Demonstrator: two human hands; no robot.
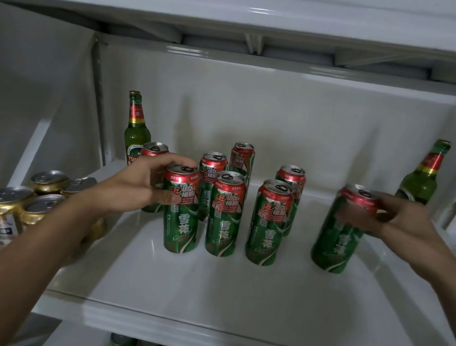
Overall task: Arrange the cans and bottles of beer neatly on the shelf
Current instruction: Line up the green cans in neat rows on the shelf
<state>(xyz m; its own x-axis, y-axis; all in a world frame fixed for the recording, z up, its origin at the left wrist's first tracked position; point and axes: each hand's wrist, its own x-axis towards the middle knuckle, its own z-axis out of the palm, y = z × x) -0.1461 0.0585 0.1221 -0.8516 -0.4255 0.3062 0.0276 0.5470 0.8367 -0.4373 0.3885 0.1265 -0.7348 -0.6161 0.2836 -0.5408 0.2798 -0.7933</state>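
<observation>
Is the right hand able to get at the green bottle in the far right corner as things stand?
Probably yes, once it lets go. The right hand is closed on a tilted can, and the right bottle stands just behind it with nothing between them. The can would have to be set down first.

We see the front of the white shelf (206, 291) bare and wide, so a hand passes freely there. Behind it, green cans (226, 215) stand close together and block the middle. A wide gap stays between them and the tilted can (339, 229) at right. Gold cans (27, 205) fill the left edge.
</observation>
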